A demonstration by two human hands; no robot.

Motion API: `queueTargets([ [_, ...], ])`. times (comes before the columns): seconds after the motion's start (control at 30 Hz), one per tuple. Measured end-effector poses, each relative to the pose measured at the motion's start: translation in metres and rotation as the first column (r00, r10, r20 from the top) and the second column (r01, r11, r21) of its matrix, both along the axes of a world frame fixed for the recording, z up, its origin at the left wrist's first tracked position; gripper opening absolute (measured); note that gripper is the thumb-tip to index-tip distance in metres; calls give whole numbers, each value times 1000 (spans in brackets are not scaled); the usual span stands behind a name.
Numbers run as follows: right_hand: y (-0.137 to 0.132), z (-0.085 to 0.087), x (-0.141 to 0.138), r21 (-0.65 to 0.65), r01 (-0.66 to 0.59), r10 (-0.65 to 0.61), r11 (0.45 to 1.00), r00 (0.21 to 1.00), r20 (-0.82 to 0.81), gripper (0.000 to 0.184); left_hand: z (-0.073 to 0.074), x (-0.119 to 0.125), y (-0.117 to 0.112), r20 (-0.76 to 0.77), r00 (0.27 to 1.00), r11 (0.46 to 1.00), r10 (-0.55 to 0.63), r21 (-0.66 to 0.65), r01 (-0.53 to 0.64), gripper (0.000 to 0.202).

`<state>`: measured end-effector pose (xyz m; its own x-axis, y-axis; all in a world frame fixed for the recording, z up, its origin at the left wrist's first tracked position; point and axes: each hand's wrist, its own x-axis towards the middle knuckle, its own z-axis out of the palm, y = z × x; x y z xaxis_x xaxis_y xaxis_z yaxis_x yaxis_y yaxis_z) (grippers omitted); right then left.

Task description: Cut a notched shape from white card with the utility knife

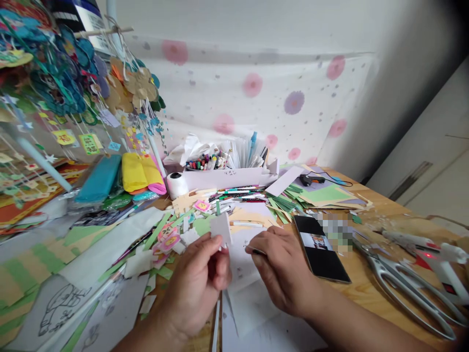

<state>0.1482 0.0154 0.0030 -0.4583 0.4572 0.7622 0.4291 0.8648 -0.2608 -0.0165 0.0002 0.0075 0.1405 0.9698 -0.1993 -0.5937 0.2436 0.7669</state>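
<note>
Between the thumb and fingers of my left hand is a small white piece of paper, held up over the middle of the table. My right hand is closed just to the right of it, apart from the paper. A small dark tip shows at its fingers, but the rest is hidden in the hand. Under both hands lie white paper sheets. Left of my left hand are several pink paper cutouts with drawn faces, among white and green scraps. Beyond the hands lie several pens.
A phone lies beside my right hand. Large scissors and a white glue gun lie farther right. A box of markers, a thread spool and another glue gun sit at the back. Paper ornaments hang at left.
</note>
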Motion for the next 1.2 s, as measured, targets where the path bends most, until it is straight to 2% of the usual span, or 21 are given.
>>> queueTargets([
  [0.07, 0, 1, 0, -188, -61, 67, 980, 997, 25, 11, -1, -3, 1, 6, 994, 994, -113, 6, 113, 35],
  [0.13, 1, 2, 1, -335, -119, 133, 935, 991, 20, 16, -2, -4, 1, 43, 984, 985, -171, 17, 171, 36],
  [0.23, -1, 4, 2, -418, -145, 170, 897, 985, 24, 20, -1, -4, 0, 95, 978, 982, -187, 5, 187, 30],
  [0.37, -3, 6, 1, -422, -135, 176, 897, 983, 60, 20, 0, -5, -1, 121, 971, 979, -205, 8, 205, 22],
  [0.67, -6, 7, -4, -340, -64, 138, 938, 971, 196, 17, -3, -10, -1, 152, 948, 956, -281, -42, 290, 22],
  [0.8, -6, 9, -4, -369, -18, 111, 929, 967, 231, 18, -3, -8, -1, 136, 956, 962, -261, -40, 269, 24],
  [1.0, -4, 8, 0, -372, 18, 70, 928, 972, 222, 17, -3, -1, -5, 39, 989, 989, -140, 52, 138, 29],
  [1.2, -4, 5, -4, -251, -97, 121, 963, 989, 84, 12, 2, -1, -11, 185, 938, 954, -294, -1, 300, 30],
])
